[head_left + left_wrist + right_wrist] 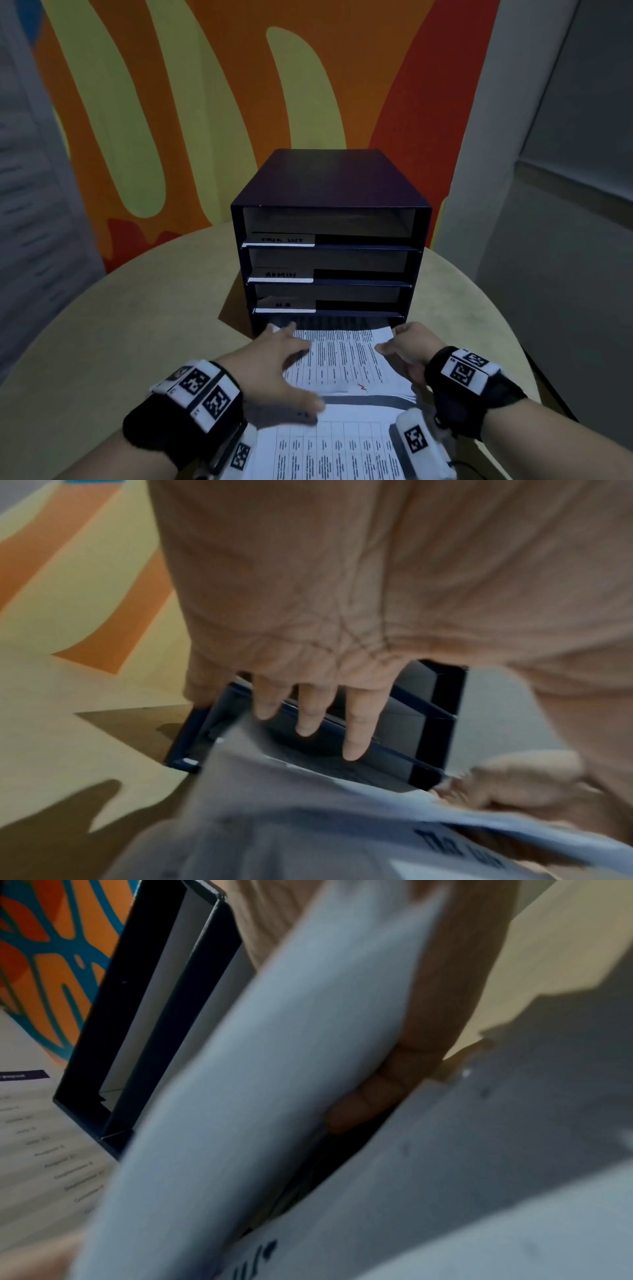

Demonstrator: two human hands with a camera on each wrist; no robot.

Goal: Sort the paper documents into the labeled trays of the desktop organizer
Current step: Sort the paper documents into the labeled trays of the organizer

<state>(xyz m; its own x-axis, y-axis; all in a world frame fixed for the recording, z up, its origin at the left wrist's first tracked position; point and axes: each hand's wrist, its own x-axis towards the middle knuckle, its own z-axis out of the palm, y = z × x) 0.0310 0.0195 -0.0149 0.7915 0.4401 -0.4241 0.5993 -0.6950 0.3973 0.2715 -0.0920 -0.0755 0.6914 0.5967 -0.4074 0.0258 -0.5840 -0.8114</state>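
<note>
A dark blue desktop organizer (329, 178) with several stacked trays stands on the round table, with white label strips (281, 274) on its upper trays. A printed sheet (342, 356) lies with its far edge inside the bottom tray. My left hand (274, 356) lies over the sheet's left side with fingers (356, 723) straight and spread. My right hand (407, 349) pinches the sheet's right edge, fingers (387, 1085) curled under the paper (274, 1069). The organizer (441, 696) is right in front of both hands.
A pile of more printed papers (335, 445) lies on the beige table (120, 325) between my wrists, under the held sheet's near end. An orange and yellow patterned wall (205, 102) rises behind the organizer. Grey wall stands to the right.
</note>
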